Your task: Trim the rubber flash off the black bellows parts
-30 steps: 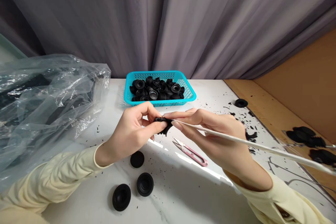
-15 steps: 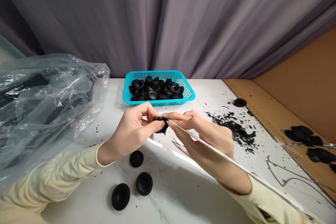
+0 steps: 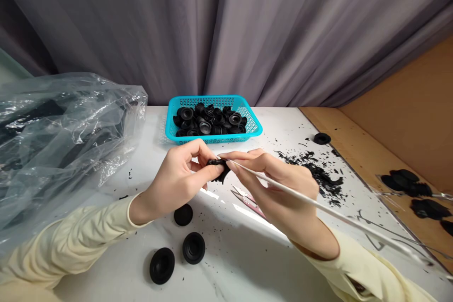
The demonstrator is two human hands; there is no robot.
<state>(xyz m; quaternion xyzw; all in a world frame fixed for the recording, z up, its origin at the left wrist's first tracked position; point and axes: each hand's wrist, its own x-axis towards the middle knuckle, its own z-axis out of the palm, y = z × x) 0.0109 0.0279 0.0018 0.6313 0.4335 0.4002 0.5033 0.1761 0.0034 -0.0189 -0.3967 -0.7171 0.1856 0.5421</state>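
Observation:
Between thumb and fingers of my left hand (image 3: 179, 181) is a small black ribbed rubber bellows (image 3: 222, 175), mostly covered by the fingers. My right hand (image 3: 283, 186) pinches a long, thin, pale rod (image 3: 325, 206) near its tip, right against the bellows. Whether the tip goes inside the bellows is hidden by the fingers. The rod runs back over my right forearm. Below my hands, a pair of pink-handled snips (image 3: 247, 202) lies partly behind my right hand. Three round black rubber parts (image 3: 193, 248) rest on the white table nearer to me.
A turquoise basket (image 3: 170, 127) full of black bellows stands at the back. Clear plastic bags (image 3: 71, 137) cover the left. To the right lie black rubber scraps (image 3: 327, 177), one black ring (image 3: 322, 138), a grey bent wire (image 3: 380, 245) and flat black pieces (image 3: 430, 209).
The rod's rear end has swung up and to the right. My right hand has shifted slightly right, showing more of the snips. My left hand keeps its hold on the bellows.

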